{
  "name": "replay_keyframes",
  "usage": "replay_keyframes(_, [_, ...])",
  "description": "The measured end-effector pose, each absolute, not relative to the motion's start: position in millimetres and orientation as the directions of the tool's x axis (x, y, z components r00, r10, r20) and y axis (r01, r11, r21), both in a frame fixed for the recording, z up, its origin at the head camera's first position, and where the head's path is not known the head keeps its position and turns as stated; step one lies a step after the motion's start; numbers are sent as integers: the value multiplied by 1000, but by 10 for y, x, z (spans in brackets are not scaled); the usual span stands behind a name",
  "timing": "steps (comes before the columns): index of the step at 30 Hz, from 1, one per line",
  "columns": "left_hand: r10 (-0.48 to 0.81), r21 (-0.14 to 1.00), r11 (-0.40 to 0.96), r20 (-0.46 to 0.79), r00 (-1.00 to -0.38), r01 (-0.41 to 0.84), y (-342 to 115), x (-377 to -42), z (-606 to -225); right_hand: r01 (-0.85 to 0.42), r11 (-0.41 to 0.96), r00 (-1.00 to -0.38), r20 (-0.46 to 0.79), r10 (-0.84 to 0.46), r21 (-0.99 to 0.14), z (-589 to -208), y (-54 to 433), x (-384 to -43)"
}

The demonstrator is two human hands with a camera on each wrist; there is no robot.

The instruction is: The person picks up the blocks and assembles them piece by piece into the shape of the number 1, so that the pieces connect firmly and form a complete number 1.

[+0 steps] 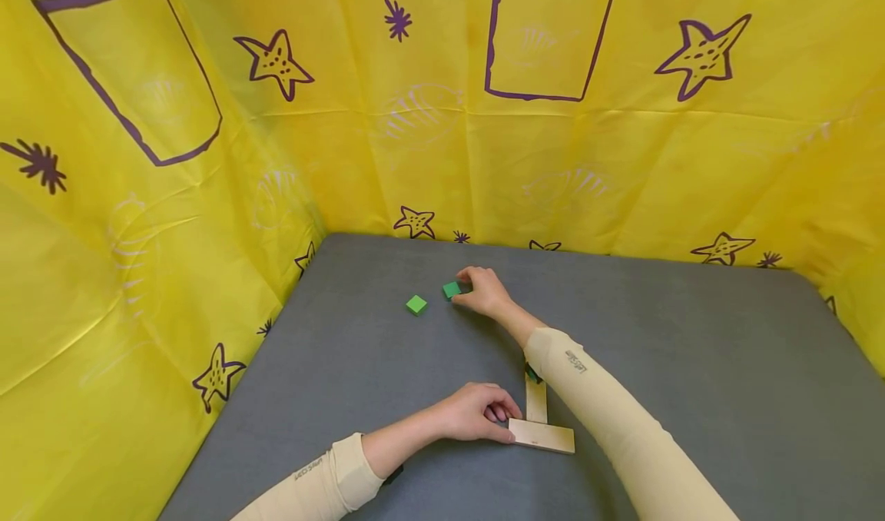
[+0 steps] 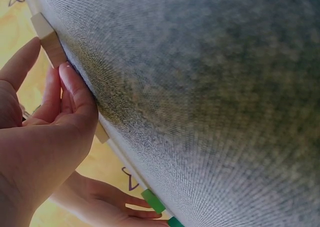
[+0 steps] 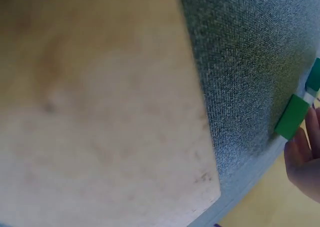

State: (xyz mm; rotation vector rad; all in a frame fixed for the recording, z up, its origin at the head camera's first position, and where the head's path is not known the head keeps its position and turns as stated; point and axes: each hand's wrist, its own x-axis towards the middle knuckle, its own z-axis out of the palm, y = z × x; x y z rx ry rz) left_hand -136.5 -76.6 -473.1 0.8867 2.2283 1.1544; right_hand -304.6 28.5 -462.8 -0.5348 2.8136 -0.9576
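Note:
My left hand (image 1: 477, 413) holds the left end of a flat wooden block (image 1: 542, 436) between thumb and fingertips; the left wrist view shows the thumb (image 2: 25, 62) on one side of the block (image 2: 52, 44) and fingers on the other. Behind it a second wooden block (image 1: 535, 402) runs away from me, partly under my right sleeve. Farther out, my right hand (image 1: 482, 290) has thumb and fingers spread around the right side of a dark green block (image 1: 452, 290). A light green block (image 1: 416, 304) lies just left of that. Fingertips of the right hand (image 3: 306, 162) appear beside the green blocks.
Grey cloth (image 1: 332, 398) covers the table. Yellow patterned curtains (image 1: 387, 152) rise along its back and sides. My right forearm (image 1: 622, 421) passes over the table beside the wooden blocks. A blurred tan surface (image 3: 110, 112) fills much of the right wrist view.

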Motion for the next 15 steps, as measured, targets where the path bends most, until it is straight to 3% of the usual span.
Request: replay_keyframes(15, [733,834,434,-107,-671,341,-772,-1375,-4742,-236,825,-943,-84,-322,-513,-4600,176,-3063])
